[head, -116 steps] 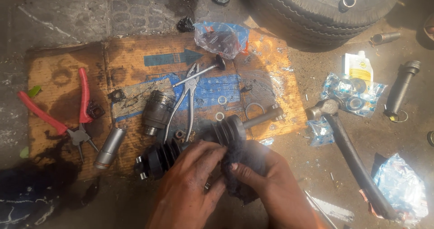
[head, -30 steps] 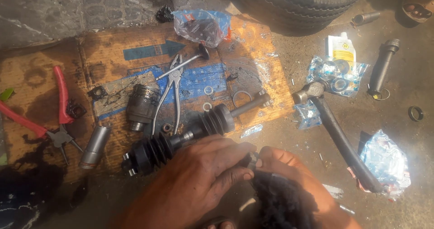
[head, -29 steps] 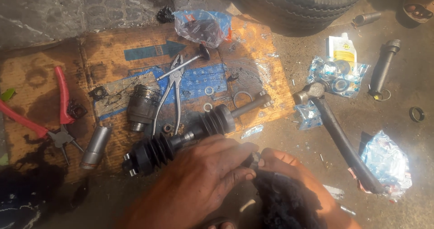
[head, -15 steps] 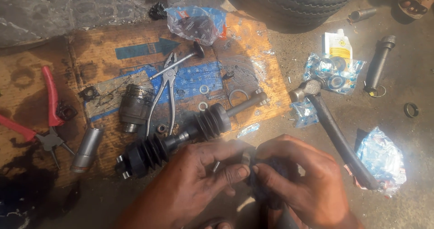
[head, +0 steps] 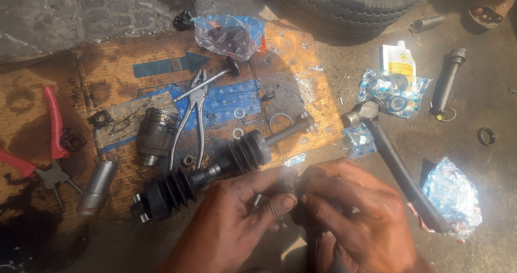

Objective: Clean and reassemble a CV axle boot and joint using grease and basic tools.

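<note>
Left hand (head: 237, 219): we see it low in the frame, fingers curled, thumb and forefinger pressed together on a small dark part (head: 291, 184) held between both hands. Right hand (head: 355, 219): fingertips pinch the same part from the other side; the two hands touch at the fingertips. The part is mostly covered and blurred, so we cannot tell its shape beyond small, dark and greasy.

Left to right, we note:
- Red-handled pliers (head: 48, 138) lie at the far left edge of the stained cardboard sheet (head: 134, 63), with a grey metal sleeve (head: 97, 187) just beside them.
- A drive shaft with two black ribbed rubber boots (head: 215, 170) runs diagonally across the cardboard, its lower boot near the left wrist, its bare steel end pointing up and right.
- A dark metal joint housing (head: 156, 135) and silver pliers (head: 196, 111) sit above the shaft; small washers lie loose around them.
- A crumpled plastic bag (head: 229, 36) rests at the cardboard's top edge, a tyre (head: 344, 4) just behind.
- A hammer (head: 393, 160) lies on the concrete just right of the right hand, head pointing up.
- Blue packets, a short steel shaft (head: 447, 82) and a dark ring (head: 486, 136) lie well apart at right.

Bare floor shows only along the bottom left, below the cardboard.
</note>
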